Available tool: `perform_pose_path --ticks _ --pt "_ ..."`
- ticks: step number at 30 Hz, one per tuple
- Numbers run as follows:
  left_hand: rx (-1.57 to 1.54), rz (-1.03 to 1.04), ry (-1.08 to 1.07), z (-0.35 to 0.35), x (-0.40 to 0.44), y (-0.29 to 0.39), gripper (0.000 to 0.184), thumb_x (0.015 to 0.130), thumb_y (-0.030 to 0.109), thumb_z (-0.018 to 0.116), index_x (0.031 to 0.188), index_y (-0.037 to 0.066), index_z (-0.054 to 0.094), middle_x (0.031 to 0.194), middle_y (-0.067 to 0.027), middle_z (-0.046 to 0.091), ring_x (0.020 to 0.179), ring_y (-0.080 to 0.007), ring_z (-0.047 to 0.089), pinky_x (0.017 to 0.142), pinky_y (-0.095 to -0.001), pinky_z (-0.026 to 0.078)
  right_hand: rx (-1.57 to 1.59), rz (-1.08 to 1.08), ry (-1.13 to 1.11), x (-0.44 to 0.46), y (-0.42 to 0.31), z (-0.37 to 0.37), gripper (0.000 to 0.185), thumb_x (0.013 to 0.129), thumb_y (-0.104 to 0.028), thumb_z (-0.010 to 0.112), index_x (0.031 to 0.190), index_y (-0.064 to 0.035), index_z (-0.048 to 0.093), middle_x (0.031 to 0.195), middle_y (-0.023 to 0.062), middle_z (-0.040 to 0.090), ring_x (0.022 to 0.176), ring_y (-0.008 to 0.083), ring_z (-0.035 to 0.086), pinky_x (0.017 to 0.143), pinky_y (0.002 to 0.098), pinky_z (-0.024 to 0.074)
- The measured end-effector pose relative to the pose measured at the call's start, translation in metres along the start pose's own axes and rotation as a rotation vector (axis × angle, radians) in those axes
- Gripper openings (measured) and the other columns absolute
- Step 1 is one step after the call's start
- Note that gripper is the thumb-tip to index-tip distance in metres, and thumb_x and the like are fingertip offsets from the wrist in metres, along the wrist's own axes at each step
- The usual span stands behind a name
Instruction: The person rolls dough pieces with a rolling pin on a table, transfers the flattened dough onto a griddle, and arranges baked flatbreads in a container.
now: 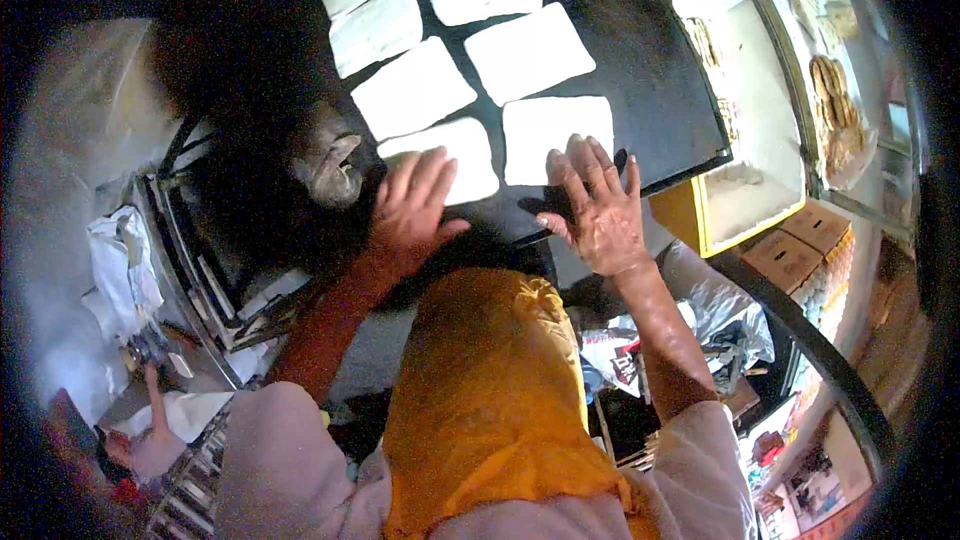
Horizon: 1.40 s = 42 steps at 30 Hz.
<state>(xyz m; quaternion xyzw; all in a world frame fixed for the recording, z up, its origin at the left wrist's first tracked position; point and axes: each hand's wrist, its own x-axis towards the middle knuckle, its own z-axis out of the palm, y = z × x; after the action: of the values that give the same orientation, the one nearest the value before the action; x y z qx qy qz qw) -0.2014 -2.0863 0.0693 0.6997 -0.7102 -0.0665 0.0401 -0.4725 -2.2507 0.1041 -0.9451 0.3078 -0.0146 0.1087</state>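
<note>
Flat white rectangular dough pieces lie in two rows on a dark flat surface (650, 90). My left hand (412, 210) rests its spread fingers on the near-left dough piece (468, 162). My right hand (600, 202), fingers extended, has its fingertips at the lower right of the near-right dough piece (545, 130). Neither hand grips anything. Just beyond lie another left piece (412, 90) and another right piece (530, 52). Farther pieces sit behind them, the last partly cut off by the top of the view.
A yellow-rimmed white box (755, 90) holding brown flat items stands at right, with more brown baked-looking pieces (835, 110) beyond. Cardboard boxes (810, 230) are below it. A dark curved bar (830, 370) crosses the lower right. Another person's arm (155, 400) shows at lower left.
</note>
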Motion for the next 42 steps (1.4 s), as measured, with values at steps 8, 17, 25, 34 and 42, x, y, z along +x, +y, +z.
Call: perform_pose_path --ticks 8,17,25,34,42 --pt "-0.073 -0.139 0.212 -0.018 0.024 -0.008 0.073 0.094 0.052 0.063 0.149 0.007 0.048 0.154 -0.0183 0.044 0.142 -0.0400 0.042 0.115 -0.0590 0.032 -0.047 0.027 0.014 0.059 0.001 -0.010 0.075 0.099 -0.061 0.053 0.157 -0.0144 0.043 0.158 0.0168 0.042 0.148 0.0373 0.038 0.120 0.0653 0.0255" --pt "-0.118 -0.153 0.079 -0.044 0.053 -0.050 0.079 0.084 0.043 0.079 0.144 0.003 0.048 0.156 -0.0240 0.035 0.146 -0.0469 0.031 0.115 -0.0611 0.029 -0.049 -0.135 -0.007 0.066 -0.003 -0.001 0.073 0.100 -0.057 0.058 0.153 -0.0094 0.046 0.155 0.0192 0.044 0.144 0.0356 0.043 0.120 0.0606 0.0284" --pt "-0.197 -0.260 0.101 -0.034 0.065 -0.047 0.077 0.088 0.038 0.076 0.149 0.007 0.042 0.151 -0.0168 0.039 0.144 -0.0414 0.033 0.118 -0.0659 0.023 -0.150 0.046 -0.029 0.131 0.000 0.005 0.071 0.101 -0.059 0.052 0.153 -0.0102 0.047 0.152 0.0195 0.046 0.140 0.0384 0.043 0.118 0.0607 0.0302" --pt "-0.538 0.206 0.204 -0.039 0.001 0.026 0.051 0.094 0.035 0.070 0.137 0.007 0.063 0.136 -0.0183 0.063 0.121 -0.0388 0.062 0.105 -0.0513 0.048 0.279 0.061 0.165 0.026 -0.020 -0.031 0.065 0.099 -0.051 0.061 0.146 -0.0075 0.052 0.145 0.0241 0.050 0.129 0.0429 0.052 0.109 0.0549 0.0429" --pt "-0.827 -0.385 -0.699 0.105 -0.153 0.186 0.063 0.098 0.040 0.065 0.147 0.004 0.049 0.147 -0.0221 0.049 0.135 -0.0402 0.046 0.114 -0.0488 0.037 0.655 0.503 -0.381 -0.326 0.084 0.116 0.061 0.103 -0.039 0.060 0.149 -0.0017 0.046 0.135 0.0294 0.057 0.125 0.0480 0.053 0.108 0.0508 0.0454"
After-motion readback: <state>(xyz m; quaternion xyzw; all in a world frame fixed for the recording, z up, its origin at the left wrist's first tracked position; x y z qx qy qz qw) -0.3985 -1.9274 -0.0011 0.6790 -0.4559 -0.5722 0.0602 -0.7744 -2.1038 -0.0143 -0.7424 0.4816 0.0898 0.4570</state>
